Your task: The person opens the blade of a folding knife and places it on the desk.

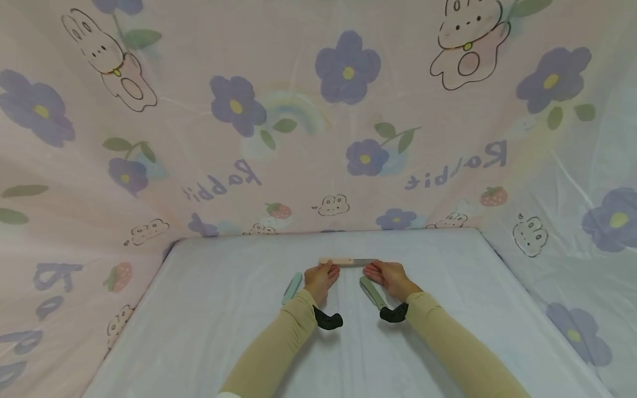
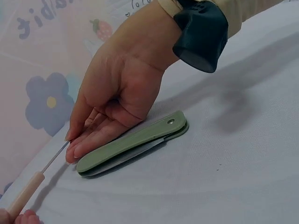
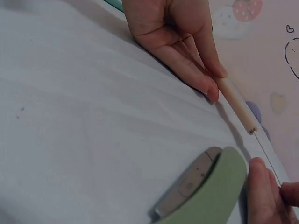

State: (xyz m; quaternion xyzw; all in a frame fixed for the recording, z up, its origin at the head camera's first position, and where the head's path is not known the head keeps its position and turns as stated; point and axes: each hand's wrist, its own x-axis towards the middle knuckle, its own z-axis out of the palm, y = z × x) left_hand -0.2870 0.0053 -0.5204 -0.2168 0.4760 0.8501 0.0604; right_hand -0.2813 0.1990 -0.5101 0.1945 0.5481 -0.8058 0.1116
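Note:
A small knife [image 1: 348, 261] with a pale wooden handle [image 3: 236, 102] and a thin metal blade [image 2: 56, 158] lies crosswise at the far middle of the white-covered table [image 1: 224, 320]. My left hand [image 1: 322, 276] pinches the handle end. My right hand [image 1: 385, 273] pinches the blade between thumb and fingers [image 2: 77, 149]. A green folding knife [image 2: 131, 147], closed, lies flat just under my right palm, also visible in the head view [image 1: 370, 292].
A pale teal flat object [image 1: 292, 287] lies by my left wrist. A pink fabric backdrop [image 1: 298, 138] printed with flowers and rabbits walls the table at the back and both sides. Black wrist mounts [image 1: 328, 319] sit on both beige sleeves.

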